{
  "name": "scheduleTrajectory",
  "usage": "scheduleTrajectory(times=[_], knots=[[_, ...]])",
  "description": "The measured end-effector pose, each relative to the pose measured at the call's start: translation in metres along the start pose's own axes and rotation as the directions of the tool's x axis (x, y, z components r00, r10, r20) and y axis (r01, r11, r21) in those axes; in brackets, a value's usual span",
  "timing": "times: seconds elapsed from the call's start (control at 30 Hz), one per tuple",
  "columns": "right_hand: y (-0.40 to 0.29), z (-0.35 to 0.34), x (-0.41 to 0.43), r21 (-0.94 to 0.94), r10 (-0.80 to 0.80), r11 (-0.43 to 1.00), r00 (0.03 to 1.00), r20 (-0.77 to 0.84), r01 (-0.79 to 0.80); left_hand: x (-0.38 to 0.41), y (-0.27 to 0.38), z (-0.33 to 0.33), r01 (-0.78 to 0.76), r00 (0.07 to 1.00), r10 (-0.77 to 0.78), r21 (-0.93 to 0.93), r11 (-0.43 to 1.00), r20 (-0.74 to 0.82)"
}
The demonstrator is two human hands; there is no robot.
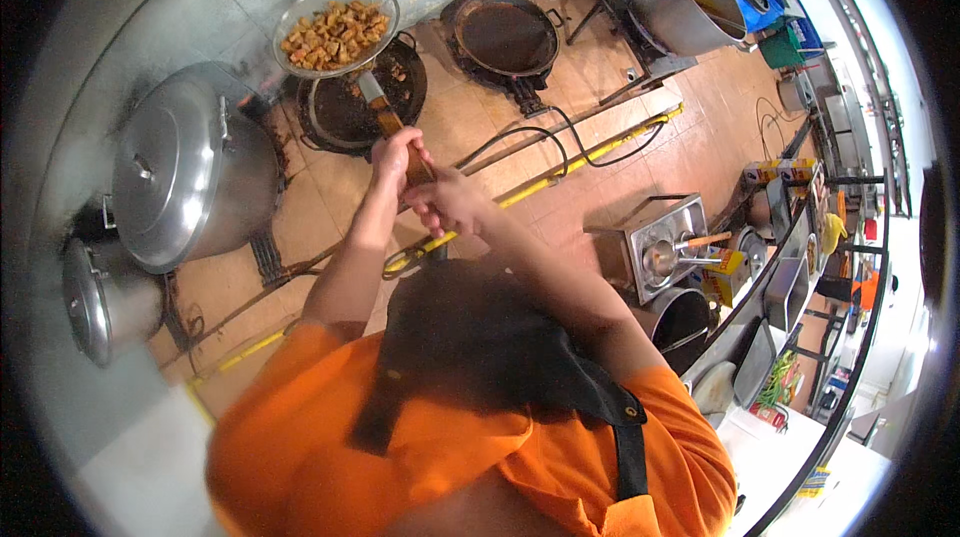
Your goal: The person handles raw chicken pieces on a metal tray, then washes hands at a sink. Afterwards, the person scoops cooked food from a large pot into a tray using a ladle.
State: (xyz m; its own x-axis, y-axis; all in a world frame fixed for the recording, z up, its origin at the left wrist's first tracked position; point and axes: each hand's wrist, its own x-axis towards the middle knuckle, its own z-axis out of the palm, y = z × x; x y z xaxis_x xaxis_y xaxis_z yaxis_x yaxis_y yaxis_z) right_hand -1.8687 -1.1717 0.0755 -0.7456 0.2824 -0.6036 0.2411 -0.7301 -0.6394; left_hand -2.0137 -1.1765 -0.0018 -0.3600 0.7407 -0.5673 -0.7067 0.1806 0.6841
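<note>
Both hands grip the wooden handle (387, 117) of a large round wire-mesh strainer. My left hand (399, 156) wraps the handle's middle, and my right hand (448, 204) closes around its rear end. Browned chunks of fried food (334, 37) fill the middle of the strainer basket (296, 63). The basket is raised over the far side of a dark wok (341, 111) and partly hides it. Dark oil and a few browned bits show inside that wok.
A second wok of dark oil (506, 33) sits on a burner to the right. Large lidded metal pots (169, 169) stand at left. A tall open pot (675, 4) is at upper right. Yellow gas pipe (540, 188) and black hoses cross before me. A ladle (660, 258) rests on a metal tray.
</note>
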Motion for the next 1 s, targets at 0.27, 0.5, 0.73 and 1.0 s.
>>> scheduleTrajectory(times=[0.27,0.5,0.73,1.0], knots=[[0.02,0.008,-0.016,0.217,0.065,0.974,0.998,-0.007,-0.062,-0.024,-0.011,-0.002,-0.007,0.999,0.007,0.014,1.0,0.047],[0.009,-0.025,0.016,-0.192,-0.102,0.976,0.995,0.015,0.104,0.027,0.006,0.007,0.097,0.956,-0.126,0.118,0.988,0.265],[0.02,-0.07,-0.145,0.321,-0.174,0.941,0.964,0.199,0.103,-0.05,-0.051,0.005,0.363,0.858,-0.345,0.026,0.932,0.38],[0.063,-0.175,-0.4,0.401,-0.446,0.789,0.883,-0.146,0.465,0.039,-0.203,-0.051,-0.063,0.861,-0.483,0.976,0.209,0.159]])
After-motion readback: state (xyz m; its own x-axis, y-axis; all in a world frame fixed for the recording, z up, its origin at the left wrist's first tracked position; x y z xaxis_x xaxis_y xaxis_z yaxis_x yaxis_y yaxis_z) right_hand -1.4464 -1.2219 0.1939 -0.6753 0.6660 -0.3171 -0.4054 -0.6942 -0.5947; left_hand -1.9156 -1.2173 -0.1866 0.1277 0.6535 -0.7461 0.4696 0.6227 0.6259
